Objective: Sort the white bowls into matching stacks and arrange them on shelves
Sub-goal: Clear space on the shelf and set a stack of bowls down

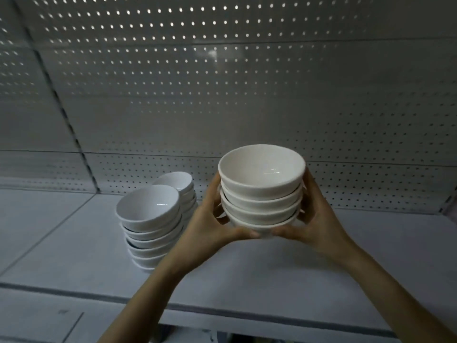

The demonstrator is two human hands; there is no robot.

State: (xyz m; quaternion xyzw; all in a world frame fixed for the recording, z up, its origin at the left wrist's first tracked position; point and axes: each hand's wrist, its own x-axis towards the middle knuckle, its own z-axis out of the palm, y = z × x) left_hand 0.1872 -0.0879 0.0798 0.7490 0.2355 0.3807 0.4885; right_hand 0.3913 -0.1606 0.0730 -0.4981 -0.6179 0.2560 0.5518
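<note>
A stack of several white bowls (261,191) hangs above the white shelf (296,280), held between both hands. My left hand (212,224) grips its left side and my right hand (314,216) its right side, thumbs under the bottom bowl. To the left, a taller stack of white bowls (150,226) stands on the shelf. Behind that one stands a second stack of white bowls (181,188), partly hidden.
A perforated white back panel (222,95) closes the shelf behind. A slotted upright (61,107) runs down at the left, with another shelf section (32,214) beyond it. The shelf's front edge (222,310) crosses low in the view.
</note>
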